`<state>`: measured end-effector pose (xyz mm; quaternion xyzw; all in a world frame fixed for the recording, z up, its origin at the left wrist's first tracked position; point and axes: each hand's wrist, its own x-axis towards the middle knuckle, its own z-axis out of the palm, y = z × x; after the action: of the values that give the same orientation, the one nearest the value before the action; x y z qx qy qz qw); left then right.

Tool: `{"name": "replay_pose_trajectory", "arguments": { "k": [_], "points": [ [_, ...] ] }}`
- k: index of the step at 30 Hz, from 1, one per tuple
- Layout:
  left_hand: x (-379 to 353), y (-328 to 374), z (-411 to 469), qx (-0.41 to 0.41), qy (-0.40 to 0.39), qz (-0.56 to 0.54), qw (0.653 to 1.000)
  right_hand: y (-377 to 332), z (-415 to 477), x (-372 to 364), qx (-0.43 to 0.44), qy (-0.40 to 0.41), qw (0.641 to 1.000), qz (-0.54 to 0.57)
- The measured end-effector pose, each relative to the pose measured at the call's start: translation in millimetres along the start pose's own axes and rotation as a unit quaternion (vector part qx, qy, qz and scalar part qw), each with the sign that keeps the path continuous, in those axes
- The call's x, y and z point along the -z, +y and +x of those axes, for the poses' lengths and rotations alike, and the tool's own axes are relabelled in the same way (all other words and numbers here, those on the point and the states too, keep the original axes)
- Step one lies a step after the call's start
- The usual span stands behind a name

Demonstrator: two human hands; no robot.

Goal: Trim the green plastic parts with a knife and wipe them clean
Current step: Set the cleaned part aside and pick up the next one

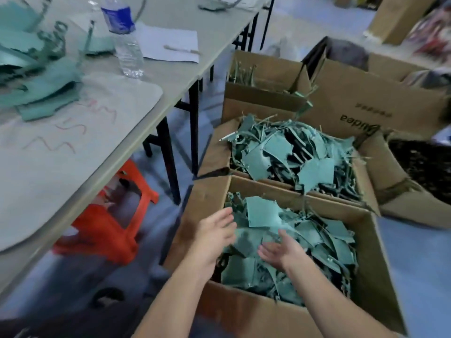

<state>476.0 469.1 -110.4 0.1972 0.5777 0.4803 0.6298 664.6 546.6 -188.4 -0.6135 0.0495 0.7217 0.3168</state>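
Observation:
Both my hands reach into the nearest cardboard box (380, 296), which is heaped with green plastic parts (322, 240). My left hand (214, 230) hovers over the box's left side with fingers straight. My right hand (280, 252) is palm up with relaxed fingers just above the pile. Neither hand holds anything. A second box (371, 172) behind it holds more green parts (288, 154) and thin offcuts. On the table at the upper left lies another stack of green parts (36, 76). A pale knife-like tool (180, 50) lies on a white sheet.
A grey folding table (61, 172) runs along the left, with a water bottle (124, 37) and white paper (170, 42) on it. An orange stool (109, 223) stands under its edge. More cardboard boxes (263, 98) stand further back on the blue floor.

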Motion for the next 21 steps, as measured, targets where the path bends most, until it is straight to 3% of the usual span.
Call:
{"name": "replay_pose_trajectory", "arguments": {
  "k": [4, 8, 14, 17, 21],
  "points": [
    [26, 24, -13, -0.070, 0.092, -0.054, 0.992, 56, 3, -25, -0.050, -0.019, 0.993, -0.101],
    [63, 54, -24, -0.119, 0.211, -0.030, 0.970, 97, -23, -77, -0.078, -0.131, 0.971, -0.183],
    [117, 108, -62, -0.214, 0.203, 0.069, 0.953, 98, -103, -175, -0.013, -0.313, 0.924, -0.218],
    [148, 133, -92, -0.252, 0.246, 0.101, 0.931, 104, -157, -224, 0.019, -0.436, 0.874, -0.213],
    [199, 145, -143, -0.276, 0.395, 0.159, 0.862, 141, -219, -282, 0.100, -0.543, 0.781, -0.292]
  ]
}}
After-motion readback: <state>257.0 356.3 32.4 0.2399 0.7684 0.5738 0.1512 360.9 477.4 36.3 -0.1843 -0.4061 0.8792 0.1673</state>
